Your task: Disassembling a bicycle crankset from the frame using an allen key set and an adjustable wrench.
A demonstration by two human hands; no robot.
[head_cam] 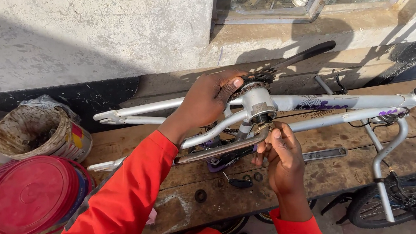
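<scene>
- While the silver bicycle frame [313, 103] lies on its side across the wooden worktop [328, 171], the left hand [209, 98] is closed over the chainring [260, 79] side of the bottom bracket shell [258, 105], and the right hand [282, 154] pinches the end of the crank arm [220, 148] just under the shell.
- The frame looks to rest on thin tubes only, so a hard push on the crank could roll it or slide it along the planks.
- The left fingers sit against chainring teeth and chain; a sudden turn of the crank could nip them.
- Small loose parts, a dark ring [200, 196] and a black hand tool [240, 182], lie near the worktop's front edge and could be knocked off by a sleeve.
- Hard to tell: what the right fingertips hold at the shell, since thumb and shadow cover it.
- The frame's head end and the bicycle wheel [393, 202] below are cut off at the right; the rusty paint can [41, 134] shows its inside only in part.
</scene>
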